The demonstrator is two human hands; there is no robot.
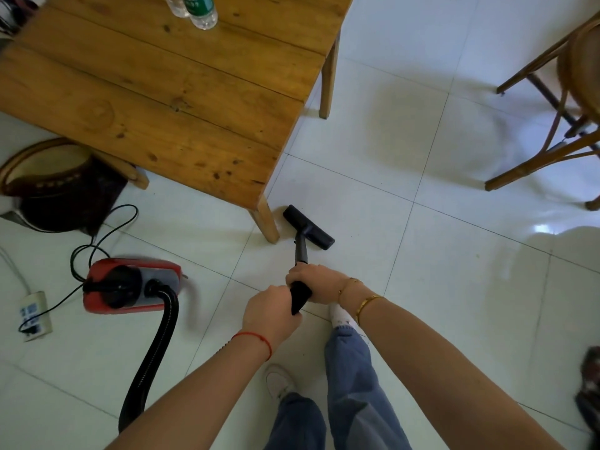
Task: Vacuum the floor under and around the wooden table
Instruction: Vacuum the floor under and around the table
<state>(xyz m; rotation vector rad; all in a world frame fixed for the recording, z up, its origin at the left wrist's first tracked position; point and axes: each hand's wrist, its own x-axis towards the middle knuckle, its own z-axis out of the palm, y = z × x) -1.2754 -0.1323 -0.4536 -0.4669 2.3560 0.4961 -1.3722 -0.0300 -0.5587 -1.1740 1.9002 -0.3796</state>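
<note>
Hands both held the black vacuum wand (301, 254): right hand (313, 284) wrapped round it higher up the tube, nearer the floor head, and left hand (271, 311) curled round the handle end just behind. Wand ran forward and down to the black floor nozzle (308, 227), which lay flat on the white tiled floor (454, 254), just beside the near corner leg (267, 222) of the wooden table (162, 102); whether nozzle touched leg could not be told. Red canister vacuum (130, 285) sat on the tiles to the left, its ribbed black hose (152, 349) curving from the body down toward the lower edge of view. Black power cord (107, 228) looped from the canister to a white power strip (34, 315) at far left. Two clear plastic bottles (198, 9) stood on the tabletop's far side. Dark round stool (55, 186) stood partly under the table's left edge. Wooden chair (552, 108) stood well apart at upper right. Red string bracelet (256, 339) on left wrist, gold bangles (363, 302) on right wrist. Blue jeans (350, 384) and a white shoe (279, 381) showed below the arms.
</note>
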